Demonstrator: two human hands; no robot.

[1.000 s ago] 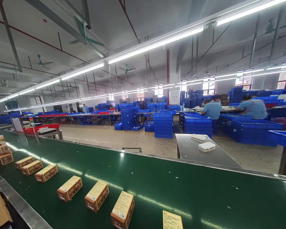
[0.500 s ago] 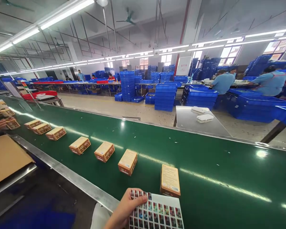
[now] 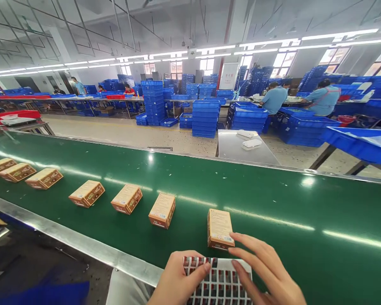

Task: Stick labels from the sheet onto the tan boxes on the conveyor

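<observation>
Your left hand [image 3: 178,284] pinches sticker sheet [image 3: 219,281] at near belt edge. Your right hand [image 3: 266,271], fingers spread, nothing gripped, lies over sheet, fingertips beside nearest box [image 3: 219,228]; box long axis near-to-far.

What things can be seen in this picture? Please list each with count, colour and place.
belt: one, green, across the view
boxes: seven, orange-brown, in a row on the belt; the nearest box is beside the right fingers
sheet: one, white with rows of small red and dark stickers, at the near belt edge
crates: many, blue, stacked on the floor behind
table: one, grey metal, beyond the belt, with two white items
people: several, mostly in light blue, seated at far tables
left hand: holds the sheet
right hand: open, fingers on the sheet
</observation>
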